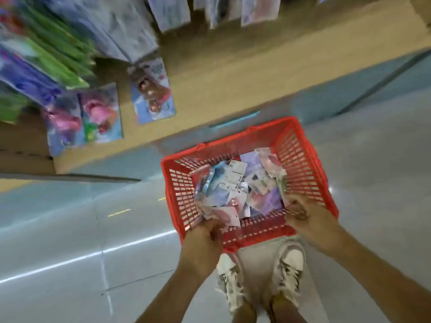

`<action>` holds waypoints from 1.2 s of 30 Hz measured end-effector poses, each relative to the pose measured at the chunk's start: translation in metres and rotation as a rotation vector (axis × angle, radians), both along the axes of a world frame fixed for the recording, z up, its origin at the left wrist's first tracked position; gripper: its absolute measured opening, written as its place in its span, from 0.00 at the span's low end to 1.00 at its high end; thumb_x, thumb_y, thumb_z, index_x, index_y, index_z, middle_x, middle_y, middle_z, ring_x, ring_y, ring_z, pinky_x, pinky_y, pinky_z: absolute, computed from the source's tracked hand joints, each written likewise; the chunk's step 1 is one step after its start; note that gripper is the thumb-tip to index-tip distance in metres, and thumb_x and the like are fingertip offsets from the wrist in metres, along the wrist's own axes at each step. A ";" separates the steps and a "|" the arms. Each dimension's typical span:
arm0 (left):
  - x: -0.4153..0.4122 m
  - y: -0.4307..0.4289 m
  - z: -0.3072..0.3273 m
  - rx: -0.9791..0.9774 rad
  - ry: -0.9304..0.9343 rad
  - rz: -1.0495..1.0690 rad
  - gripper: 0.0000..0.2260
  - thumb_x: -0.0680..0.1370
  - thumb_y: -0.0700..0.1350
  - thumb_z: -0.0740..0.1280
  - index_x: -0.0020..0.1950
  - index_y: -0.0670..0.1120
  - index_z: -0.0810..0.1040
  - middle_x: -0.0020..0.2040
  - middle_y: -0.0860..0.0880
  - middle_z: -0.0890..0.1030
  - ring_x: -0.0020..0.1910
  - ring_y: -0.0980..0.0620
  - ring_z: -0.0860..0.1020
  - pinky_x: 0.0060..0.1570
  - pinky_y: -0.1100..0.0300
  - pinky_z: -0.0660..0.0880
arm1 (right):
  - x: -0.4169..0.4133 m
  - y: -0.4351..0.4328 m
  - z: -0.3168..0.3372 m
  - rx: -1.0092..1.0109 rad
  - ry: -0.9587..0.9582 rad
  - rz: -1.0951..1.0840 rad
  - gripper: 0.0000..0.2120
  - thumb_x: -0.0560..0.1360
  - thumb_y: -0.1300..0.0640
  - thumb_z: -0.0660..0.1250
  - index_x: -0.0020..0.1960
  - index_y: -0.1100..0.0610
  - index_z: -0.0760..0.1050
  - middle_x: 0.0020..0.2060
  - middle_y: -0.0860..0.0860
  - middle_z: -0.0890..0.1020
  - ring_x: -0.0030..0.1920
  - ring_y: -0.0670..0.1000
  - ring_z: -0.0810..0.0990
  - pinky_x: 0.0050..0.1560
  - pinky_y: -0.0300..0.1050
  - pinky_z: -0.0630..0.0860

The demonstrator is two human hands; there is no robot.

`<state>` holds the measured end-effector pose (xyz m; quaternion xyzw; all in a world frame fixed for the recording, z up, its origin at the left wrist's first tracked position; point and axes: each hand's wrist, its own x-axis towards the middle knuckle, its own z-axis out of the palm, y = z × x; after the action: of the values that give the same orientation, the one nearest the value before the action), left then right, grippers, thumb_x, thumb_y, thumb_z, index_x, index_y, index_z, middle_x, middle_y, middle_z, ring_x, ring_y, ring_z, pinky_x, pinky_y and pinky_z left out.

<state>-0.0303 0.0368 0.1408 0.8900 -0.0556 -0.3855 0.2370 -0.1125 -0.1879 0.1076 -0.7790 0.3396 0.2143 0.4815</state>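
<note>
The red basket sits low over the pale tiled floor, at twelve o'clock from the person's white shoes; I cannot tell whether it rests on the tiles or hangs just above them. It is heaped with a loose jumble of flat packets in pink, lilac and white, some with printed backs turned up. The left hand is at the basket's seven o'clock corner, with its fingers curled round the near rim in a grip, and a pink packet lies just beside its knuckles. The right hand is at the five o'clock corner, with its fingers bent over the rim and down inside; blur hides whether they clasp the rim, touch the packets or hold nothing. Out toward ten o'clock a tan shelf runs along the floor, with bright toy packs lying flat on it and one more pack lying just apart from them toward eleven. At twelve o'clock, more packs hang in a row above the shelf, all smeared by the camera's motion.
</note>
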 end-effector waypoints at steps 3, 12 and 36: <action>0.012 0.005 -0.087 0.071 0.005 -0.104 0.15 0.76 0.39 0.65 0.60 0.51 0.81 0.59 0.51 0.83 0.58 0.49 0.80 0.56 0.65 0.70 | 0.004 0.003 -0.083 0.013 0.008 0.098 0.23 0.74 0.59 0.69 0.68 0.52 0.71 0.53 0.51 0.81 0.53 0.53 0.81 0.60 0.50 0.75; 0.041 0.001 -0.223 0.264 0.102 -0.601 0.31 0.72 0.41 0.69 0.74 0.58 0.66 0.70 0.50 0.72 0.67 0.45 0.71 0.63 0.48 0.73 | 0.049 0.056 -0.221 0.243 0.000 0.126 0.29 0.70 0.60 0.74 0.66 0.47 0.65 0.53 0.44 0.78 0.52 0.47 0.79 0.50 0.35 0.77; 0.067 0.011 -0.225 0.457 -0.368 -0.537 0.14 0.79 0.59 0.63 0.61 0.55 0.75 0.58 0.50 0.74 0.59 0.49 0.71 0.53 0.53 0.73 | 0.076 -0.004 -0.194 0.227 -0.194 -0.386 0.13 0.72 0.70 0.69 0.46 0.52 0.81 0.39 0.52 0.84 0.33 0.46 0.82 0.30 0.38 0.76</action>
<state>0.0363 0.0482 -0.0843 0.9278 -0.2408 -0.2702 -0.0902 -0.0368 -0.1917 -0.0859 -0.6573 0.4081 0.0793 0.6285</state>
